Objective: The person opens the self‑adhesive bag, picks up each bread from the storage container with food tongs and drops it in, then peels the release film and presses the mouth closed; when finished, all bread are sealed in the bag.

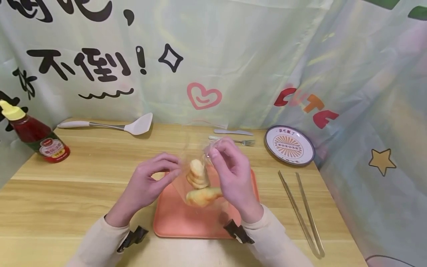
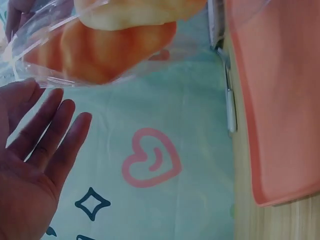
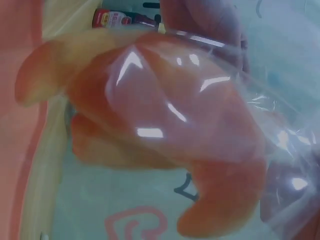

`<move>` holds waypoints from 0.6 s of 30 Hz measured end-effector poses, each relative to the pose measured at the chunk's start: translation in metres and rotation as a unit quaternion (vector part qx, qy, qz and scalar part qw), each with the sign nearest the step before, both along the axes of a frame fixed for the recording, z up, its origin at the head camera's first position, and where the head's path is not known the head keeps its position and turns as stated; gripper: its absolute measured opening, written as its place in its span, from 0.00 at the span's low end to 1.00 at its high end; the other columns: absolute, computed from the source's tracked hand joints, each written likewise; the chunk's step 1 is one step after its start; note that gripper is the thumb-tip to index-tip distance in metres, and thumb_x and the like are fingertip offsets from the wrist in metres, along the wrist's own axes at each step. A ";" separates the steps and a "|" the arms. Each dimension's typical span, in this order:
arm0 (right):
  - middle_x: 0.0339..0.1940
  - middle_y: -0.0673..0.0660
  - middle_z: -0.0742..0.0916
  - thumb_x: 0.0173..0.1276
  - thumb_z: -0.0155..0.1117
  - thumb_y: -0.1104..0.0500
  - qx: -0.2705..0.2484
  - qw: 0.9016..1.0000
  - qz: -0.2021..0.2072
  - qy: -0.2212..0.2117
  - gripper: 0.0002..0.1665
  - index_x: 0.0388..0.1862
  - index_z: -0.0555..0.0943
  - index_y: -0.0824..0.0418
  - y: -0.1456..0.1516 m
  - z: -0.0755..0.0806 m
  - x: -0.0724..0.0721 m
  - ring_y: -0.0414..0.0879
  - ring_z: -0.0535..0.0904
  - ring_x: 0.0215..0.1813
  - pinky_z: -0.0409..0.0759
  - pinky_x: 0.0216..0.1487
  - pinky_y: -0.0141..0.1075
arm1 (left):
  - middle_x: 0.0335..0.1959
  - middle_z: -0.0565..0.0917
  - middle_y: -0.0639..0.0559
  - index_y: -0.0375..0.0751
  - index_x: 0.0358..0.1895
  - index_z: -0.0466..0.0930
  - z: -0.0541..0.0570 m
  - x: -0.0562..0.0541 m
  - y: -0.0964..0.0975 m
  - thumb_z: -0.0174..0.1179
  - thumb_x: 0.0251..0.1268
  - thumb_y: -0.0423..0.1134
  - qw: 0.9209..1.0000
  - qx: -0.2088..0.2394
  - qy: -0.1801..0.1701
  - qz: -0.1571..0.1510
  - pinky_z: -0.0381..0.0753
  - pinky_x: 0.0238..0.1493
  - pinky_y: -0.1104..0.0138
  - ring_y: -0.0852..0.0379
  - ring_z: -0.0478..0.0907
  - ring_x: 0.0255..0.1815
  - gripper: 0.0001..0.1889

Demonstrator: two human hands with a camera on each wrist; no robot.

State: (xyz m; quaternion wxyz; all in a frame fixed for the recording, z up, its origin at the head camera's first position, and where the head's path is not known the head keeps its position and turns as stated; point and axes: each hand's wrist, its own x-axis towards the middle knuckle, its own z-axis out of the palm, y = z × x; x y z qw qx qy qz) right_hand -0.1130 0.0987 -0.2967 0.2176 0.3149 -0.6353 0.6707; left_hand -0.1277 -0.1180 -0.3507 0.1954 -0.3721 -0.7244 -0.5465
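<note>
A clear plastic bag (image 3: 172, 112) holds croissant-like bread pieces (image 1: 197, 176) and hangs above a pink tray (image 1: 190, 226). My right hand (image 1: 235, 174) pinches the bag's gathered neck at its upper right. At the bag's left side is my left hand (image 1: 151, 181), its thumb and index finger apart in the head view. In the left wrist view, the fingers of that hand (image 2: 37, 145) are spread and fairly straight beside the bag. One fingertip is close to the plastic; whether it touches cannot be told. More bread (image 2: 100, 52) shows through the film there.
Metal tongs (image 1: 305, 218) lie right of the tray, below a patterned plate (image 1: 289, 145). A fork (image 1: 241, 142) and a knife (image 1: 233, 132) lie behind the bag. Back left are a white spatula (image 1: 138, 124) and a red sauce bottle (image 1: 43, 139). Printed cloth (image 1: 247, 66) hangs behind the table.
</note>
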 end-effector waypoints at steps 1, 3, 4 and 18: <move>0.33 0.61 0.77 0.72 0.53 0.73 -0.002 1.000 -0.002 -0.003 0.07 0.31 0.73 0.71 0.002 0.000 0.000 0.55 0.76 0.44 0.79 0.49 0.43 | 0.41 0.84 0.47 0.40 0.37 0.86 0.000 0.001 -0.001 0.64 0.54 0.16 1.000 0.006 -0.006 0.002 0.83 0.42 0.67 0.54 0.81 0.43 0.14; 0.33 0.60 0.77 0.71 0.53 0.73 -0.007 1.000 -0.007 -0.006 0.07 0.30 0.73 0.72 0.006 0.000 0.000 0.54 0.76 0.44 0.79 0.50 0.44 | 0.40 0.84 0.46 0.40 0.38 0.84 0.001 0.002 -0.003 0.62 0.58 0.16 0.999 0.025 -0.026 0.005 0.84 0.40 0.67 0.55 0.81 0.43 0.14; 0.33 0.59 0.77 0.71 0.52 0.73 -0.009 1.000 -0.009 -0.006 0.07 0.30 0.73 0.73 0.009 0.000 -0.001 0.53 0.76 0.43 0.79 0.51 0.44 | 0.41 0.84 0.45 0.39 0.38 0.84 0.002 0.003 -0.004 0.60 0.60 0.17 0.999 0.035 -0.034 0.006 0.84 0.40 0.67 0.54 0.81 0.44 0.13; 0.33 0.61 0.81 0.69 0.54 0.77 0.019 0.994 -0.103 0.029 0.06 0.32 0.77 0.77 0.061 0.004 -0.013 0.51 0.77 0.40 0.77 0.44 0.34 | 0.45 0.83 0.30 0.18 0.41 0.68 0.021 0.002 0.002 0.44 0.70 0.17 0.982 0.179 -0.016 -0.053 0.80 0.52 0.56 0.45 0.84 0.49 0.03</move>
